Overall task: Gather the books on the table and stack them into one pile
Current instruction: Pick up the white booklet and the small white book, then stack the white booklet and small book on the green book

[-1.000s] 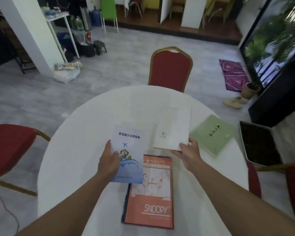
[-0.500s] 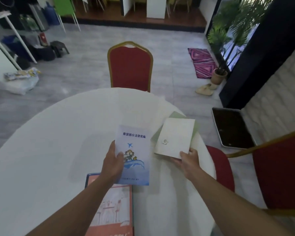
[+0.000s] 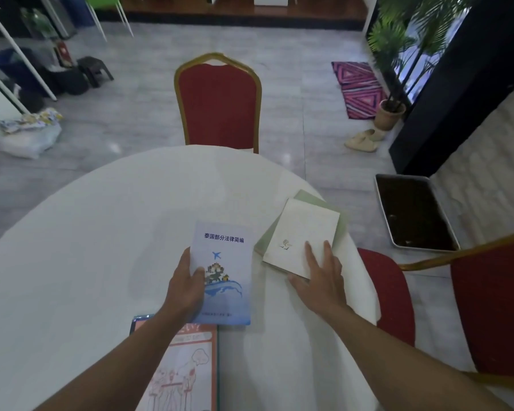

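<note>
My left hand point(image 3: 187, 287) grips a blue and white booklet point(image 3: 224, 262) with an aeroplane picture, held just above the round white table point(image 3: 86, 247). A white book point(image 3: 298, 232) lies on top of a green book point(image 3: 304, 197) at the table's right edge. My right hand point(image 3: 321, 275) rests flat on the white book's near corner, fingers spread. An orange Snoopy book point(image 3: 187, 372) lies flat near the front edge, partly under my left forearm and the booklet.
A red chair with a gold frame point(image 3: 218, 102) stands behind the table, and another red chair point(image 3: 487, 307) is close on the right. A dark tray point(image 3: 413, 212) lies on the floor to the right. A potted plant point(image 3: 390, 111) and a pink mat point(image 3: 358, 87) are further back.
The white book went down onto the green book, and my right hand changed from gripping it to lying flat on it. The left hand kept the blue booklet. The camera view shifted right.
</note>
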Available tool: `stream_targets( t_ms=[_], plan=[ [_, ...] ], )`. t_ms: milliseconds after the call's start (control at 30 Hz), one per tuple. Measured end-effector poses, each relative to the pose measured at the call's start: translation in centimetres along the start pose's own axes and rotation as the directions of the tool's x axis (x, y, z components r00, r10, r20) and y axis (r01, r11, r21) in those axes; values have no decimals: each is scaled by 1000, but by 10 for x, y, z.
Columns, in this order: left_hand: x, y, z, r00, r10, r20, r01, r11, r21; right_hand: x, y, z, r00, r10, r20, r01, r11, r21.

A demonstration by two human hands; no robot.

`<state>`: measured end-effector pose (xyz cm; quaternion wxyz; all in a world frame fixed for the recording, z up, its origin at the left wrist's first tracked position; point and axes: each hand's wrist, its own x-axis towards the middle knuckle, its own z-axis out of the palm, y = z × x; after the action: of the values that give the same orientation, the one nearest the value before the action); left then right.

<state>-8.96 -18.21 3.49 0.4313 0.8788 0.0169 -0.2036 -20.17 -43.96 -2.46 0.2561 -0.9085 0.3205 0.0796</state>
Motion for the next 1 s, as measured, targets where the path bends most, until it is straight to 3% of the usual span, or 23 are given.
stream_targets(
  t_ms=[100, 333, 500, 567, 667, 767, 867, 933, 1000],
  plan=[
    [8, -3, -2, 1000, 0, 10, 0, 1000, 16, 5, 6, 6, 997, -71, 2, 71, 990, -125],
    [25, 3, 2, 999, -10, 42, 10, 1000, -7, 16, -7, 17, 992, 0, -127, -24, 983, -184],
    [31, 29, 9, 996, 19, 84, -15, 999, -49, 15, -8, 14, 996, 31, -89, -45, 986, -164],
    [33, 46, 14, 989, 47, 137, -35, 995, -93, 15, -11, 7, 989, 67, -129, -75, 996, -57],
    [45, 74, 25, 967, 89, 237, -55, 988, -145, 20, -16, -3, 979, 58, -194, 0, 959, 283],
    [60, 103, 47, 939, 147, 310, -110, 985, -134, 23, -24, -20, 993, 91, -72, -7, 667, 745],
    [73, 129, 77, 907, 203, 370, -186, 979, -79, 34, -23, -35, 977, 190, 93, -170, 447, 878],
    [84, 138, 97, 898, 240, 370, -262, 965, 11, 42, -19, -38, 966, 250, 70, -170, 407, 897],
    [96, 141, 116, 895, 276, 350, -336, 934, 124, 48, -12, -38, 948, 317, 18, -165, 444, 881]
  ],
)
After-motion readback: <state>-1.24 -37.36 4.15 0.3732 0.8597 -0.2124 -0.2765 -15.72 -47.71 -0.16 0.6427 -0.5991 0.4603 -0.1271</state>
